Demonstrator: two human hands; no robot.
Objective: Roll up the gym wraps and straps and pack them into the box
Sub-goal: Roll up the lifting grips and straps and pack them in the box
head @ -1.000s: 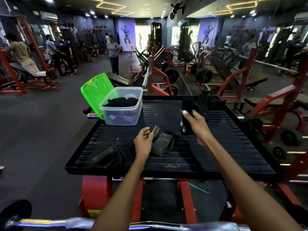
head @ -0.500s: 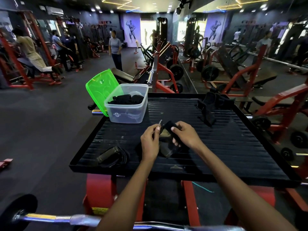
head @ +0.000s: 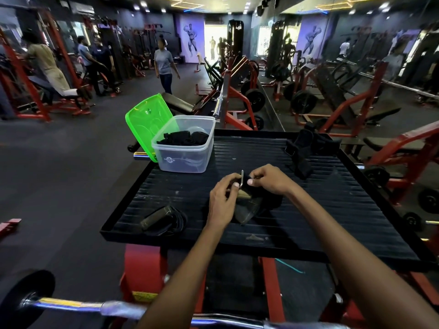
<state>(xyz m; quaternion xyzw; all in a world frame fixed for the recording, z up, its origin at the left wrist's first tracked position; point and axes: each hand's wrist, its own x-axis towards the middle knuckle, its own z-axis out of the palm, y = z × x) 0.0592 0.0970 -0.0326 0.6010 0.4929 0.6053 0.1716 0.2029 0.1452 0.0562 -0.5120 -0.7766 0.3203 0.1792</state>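
Both hands meet over the middle of the black ribbed platform [head: 332, 210]. My left hand [head: 223, 200] pinches the metal ring end of a black strap [head: 249, 207], and my right hand [head: 268, 180] grips the strap's black webbing beside the ring. The strap's padded part lies under my hands on the platform. A clear plastic box [head: 184, 150] at the back left holds several black rolled wraps, its green lid [head: 147, 124] leaning against it. Another strap [head: 164, 218] lies at the front left. A pile of black wraps [head: 306, 148] sits at the back right.
A chrome barbell [head: 71, 305] with a black plate crosses the near foreground. Red gym machines stand to the right and behind the platform. Several people stand or walk on the dark floor at the far left.
My right hand came back from the far wrap pile to the strap in front of me. Both hands now hold it, with the metal ring turned upright.
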